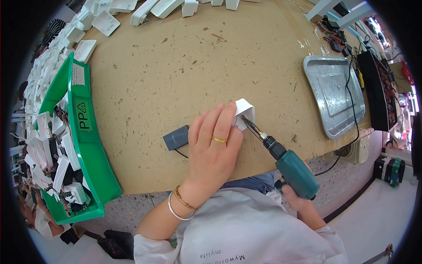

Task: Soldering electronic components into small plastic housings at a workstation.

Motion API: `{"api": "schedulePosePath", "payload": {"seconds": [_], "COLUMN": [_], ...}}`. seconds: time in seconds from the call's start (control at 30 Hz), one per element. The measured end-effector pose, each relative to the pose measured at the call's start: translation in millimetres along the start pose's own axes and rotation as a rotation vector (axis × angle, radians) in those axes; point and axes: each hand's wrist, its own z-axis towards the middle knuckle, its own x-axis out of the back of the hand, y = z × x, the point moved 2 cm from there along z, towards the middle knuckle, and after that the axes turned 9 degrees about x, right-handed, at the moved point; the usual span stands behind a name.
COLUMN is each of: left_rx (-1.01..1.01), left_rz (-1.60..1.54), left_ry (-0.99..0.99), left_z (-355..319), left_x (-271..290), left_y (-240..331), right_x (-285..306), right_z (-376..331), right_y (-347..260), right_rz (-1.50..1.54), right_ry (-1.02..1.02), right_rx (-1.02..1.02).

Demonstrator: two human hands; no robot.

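Observation:
My left hand (215,141) is closed over a small white plastic housing (244,108), pressing it down on the brown work surface (176,79). A thin red wire shows at the housing's near edge. My right hand (295,198) is wrapped round the grip of a green pistol-shaped electric screwdriver (296,171), partly hidden beneath its body. Its slender metal tip slants up to the left into the housing's open side. Against the left hand's outer edge lies a dark grey rectangular block (176,137) with a black wire.
At left stands a green bin (94,163) holding white housings and wired parts. White plastic shells (105,23) are heaped along the far left edge. A metal tray (336,125) lies at right, crossed by a black cable (353,101), beside a black box (373,90) of reddish bits.

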Motion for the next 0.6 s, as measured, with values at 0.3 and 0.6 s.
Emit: {"api": "schedulePosePath", "payload": {"seconds": [0.3, 0.6], "left_rx": [0.003, 0.009], "left_rz": [0.004, -0.010], "left_ry": [-0.007, -0.003], "left_z": [0.7, -0.7], "left_x": [0.9, -0.2], "left_y": [1.0, 1.4], "right_x": [0.3, 1.4], "right_z": [-7.2, -8.4], "right_y": [9.1, 8.7], "right_rz": [0.050, 0.078], "right_ry": [0.019, 0.023], "right_rx": [0.062, 0.017]}}
